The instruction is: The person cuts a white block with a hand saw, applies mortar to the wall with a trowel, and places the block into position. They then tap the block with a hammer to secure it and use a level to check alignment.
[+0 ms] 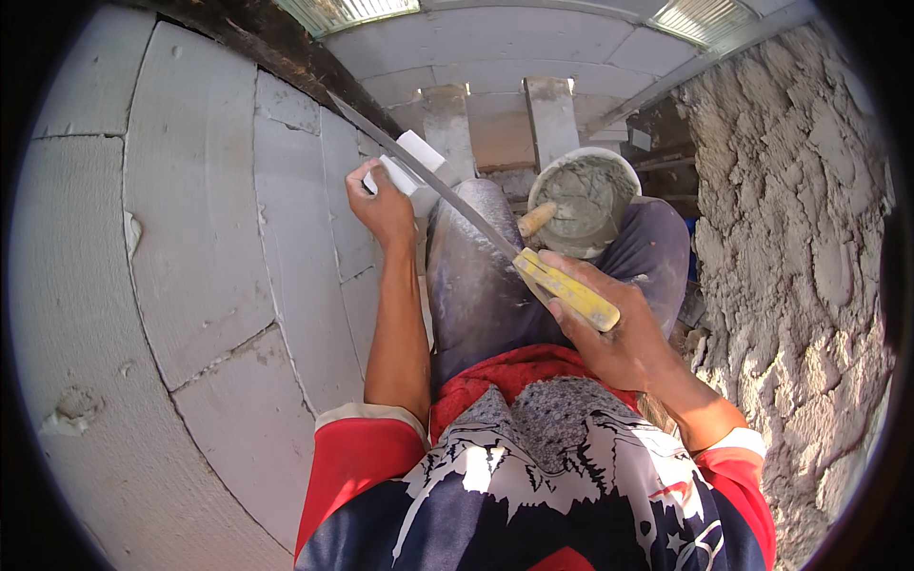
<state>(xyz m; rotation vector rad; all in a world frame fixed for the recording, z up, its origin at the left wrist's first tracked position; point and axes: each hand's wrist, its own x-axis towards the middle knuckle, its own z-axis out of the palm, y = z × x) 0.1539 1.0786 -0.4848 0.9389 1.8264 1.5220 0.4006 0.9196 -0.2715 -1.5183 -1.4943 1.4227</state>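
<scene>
My right hand grips the yellow handle of a long saw, whose steel blade slants up and left over my knee and past a white block. My left hand is closed around that white block piece at the upper middle, beside the blade; whether the blade touches it, I cannot tell. A second white piece shows just beyond the blade. A white bucket of grey mortar sits by my right knee, with a wooden tool handle sticking out over its left rim.
A pale block wall rises close on my left, beneath a dark beam. Rough grey plastered masonry is close on my right. Two upright planks stand ahead, before another block wall with glazed openings.
</scene>
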